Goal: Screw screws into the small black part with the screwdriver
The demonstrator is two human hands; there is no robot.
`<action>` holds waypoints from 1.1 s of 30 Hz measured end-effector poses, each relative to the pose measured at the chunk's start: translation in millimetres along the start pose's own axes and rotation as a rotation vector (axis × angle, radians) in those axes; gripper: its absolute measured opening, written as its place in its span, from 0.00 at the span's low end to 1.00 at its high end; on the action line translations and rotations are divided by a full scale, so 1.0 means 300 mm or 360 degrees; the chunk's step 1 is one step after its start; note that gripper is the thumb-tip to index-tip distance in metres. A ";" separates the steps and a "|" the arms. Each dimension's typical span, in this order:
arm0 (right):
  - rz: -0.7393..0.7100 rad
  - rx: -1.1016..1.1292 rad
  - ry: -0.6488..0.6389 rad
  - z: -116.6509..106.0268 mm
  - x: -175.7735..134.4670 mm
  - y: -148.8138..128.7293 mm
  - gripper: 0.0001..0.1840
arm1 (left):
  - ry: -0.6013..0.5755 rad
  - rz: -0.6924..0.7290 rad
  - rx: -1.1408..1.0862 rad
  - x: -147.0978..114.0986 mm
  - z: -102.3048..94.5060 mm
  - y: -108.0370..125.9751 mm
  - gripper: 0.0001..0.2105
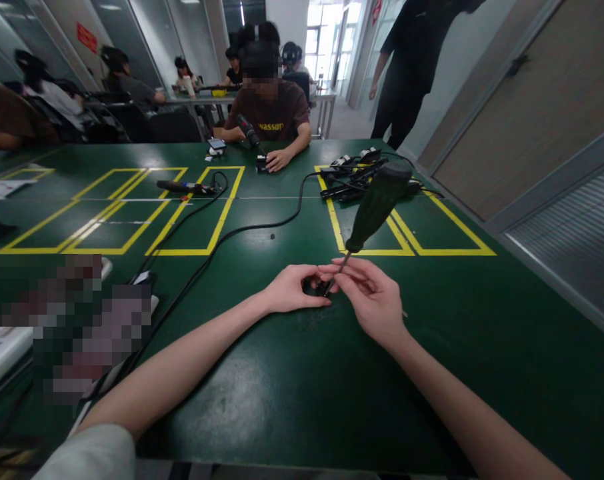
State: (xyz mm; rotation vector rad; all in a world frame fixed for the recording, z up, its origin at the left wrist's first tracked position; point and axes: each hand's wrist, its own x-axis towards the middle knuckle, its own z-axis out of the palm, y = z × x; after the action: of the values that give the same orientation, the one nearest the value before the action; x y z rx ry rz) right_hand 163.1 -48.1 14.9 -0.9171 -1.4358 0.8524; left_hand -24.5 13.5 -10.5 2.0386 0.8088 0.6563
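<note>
Thumb and fingers of my left hand (pixel 295 288) curl round a small black part (pixel 320 288) on the table and hold it there; its exact kind is hidden by the fingers. My right hand (pixel 375 293) pinches the thin metal shaft of a screwdriver (pixel 379 207) low down, close to the tip. The dark green handle leans up and to the right, away from me, above the hand. At the black part the shaft's tip meets it, though the contact point is mostly covered by fingertips.
Yellow tape boxes mark the green table (pixel 262 373). A pile of black cabled devices (pixel 352 180) lies at the far right, a black tool (pixel 187 188) at the far left. A black cable (pixel 252 228) crosses the table. Opposite, a person (pixel 269 113) works with a power screwdriver (pixel 249 133).
</note>
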 end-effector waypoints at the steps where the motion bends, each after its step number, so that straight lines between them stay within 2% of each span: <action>1: -0.0003 -0.0034 0.0008 -0.001 0.001 -0.002 0.11 | 0.0009 0.0002 0.0016 0.000 0.000 -0.002 0.20; 6: -0.0075 -0.0160 -0.0041 -0.007 0.000 -0.003 0.11 | 0.0037 -0.0033 0.0094 0.000 0.000 -0.004 0.18; 10: -0.0070 -0.0012 -0.0089 -0.003 -0.003 0.006 0.15 | 0.0031 0.0002 0.0075 0.001 -0.002 0.005 0.19; 15: -0.0251 0.0099 0.0116 0.018 0.036 -0.037 0.29 | 0.0033 -0.0026 0.0031 0.003 -0.003 0.011 0.17; 16: -0.0268 0.0094 0.0156 0.020 0.047 -0.052 0.28 | 0.0032 -0.0030 0.0028 0.003 -0.002 0.010 0.17; 18: -0.0255 0.0031 0.0245 0.018 0.066 -0.081 0.17 | 0.0040 -0.0045 0.0043 0.002 -0.001 0.007 0.18; 21: -0.0223 0.0007 0.0204 0.011 0.082 -0.109 0.09 | 0.0049 -0.0065 0.0057 0.001 0.002 0.000 0.18; 25: -0.0252 0.0065 0.0024 0.013 0.091 -0.120 0.15 | 0.0053 -0.0048 0.0030 0.001 0.005 -0.006 0.18; 30: -0.0284 0.0159 0.0199 0.030 0.106 -0.115 0.17 | 0.0066 -0.0034 0.0023 0.002 0.006 -0.006 0.17; 33: -0.0278 0.0149 0.0187 0.028 0.114 -0.120 0.15 | 0.0067 -0.0026 0.0026 0.002 0.007 -0.009 0.18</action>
State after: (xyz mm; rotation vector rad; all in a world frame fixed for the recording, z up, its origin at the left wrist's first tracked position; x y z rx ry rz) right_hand 152.0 -32.3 61.4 -0.7475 -1.3417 0.7176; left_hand -23.5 14.0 -13.7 2.0366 0.8570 0.6874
